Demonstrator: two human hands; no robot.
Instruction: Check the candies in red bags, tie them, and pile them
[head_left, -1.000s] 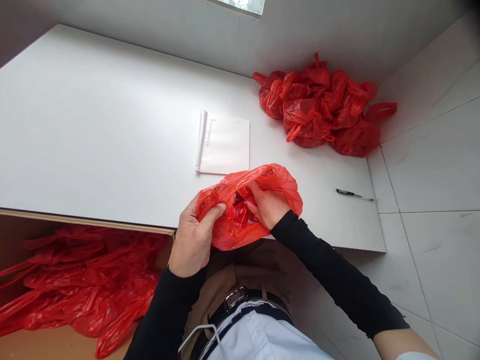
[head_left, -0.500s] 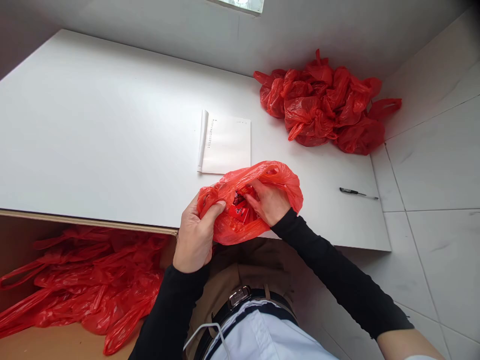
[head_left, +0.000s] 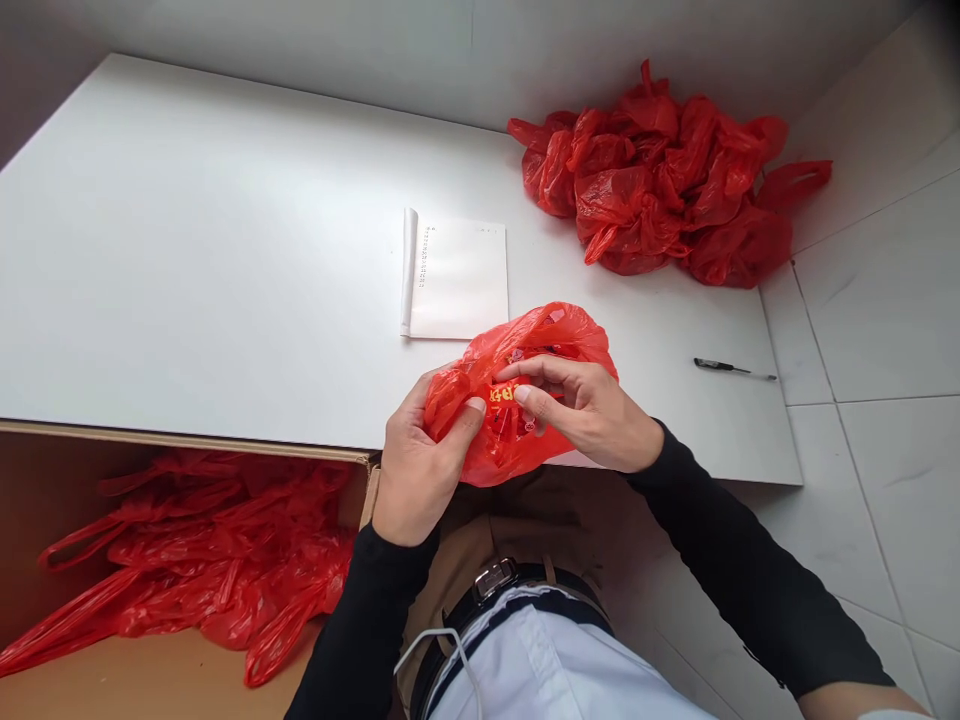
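Note:
A thin red plastic bag [head_left: 480, 465] sits at the table's front edge with its mouth spread. My left hand [head_left: 420, 455] is closed on the bag's left rim, thumb on top. My right hand [head_left: 592, 405] pinches a small red packet [head_left: 504, 393] with yellow lettering between thumb and fingers, right over the bag's opening. Below that packet, more small red wrapped pieces [head_left: 517, 425] show inside the bag; the deeper contents are hidden.
A notepad [head_left: 461, 285] lies behind the bag on the white table [head_left: 225, 250]. Knotted red bags [head_left: 645, 200] are heaped at the back right, near a black pen [head_left: 731, 369]. An open cardboard box [head_left: 184, 670] at lower left holds several red bags [head_left: 225, 560].
My right hand has come up from inside the bag to its mouth, now with the yellow-lettered packet in its fingers. My left hand keeps its hold on the rim. The view has shifted slightly.

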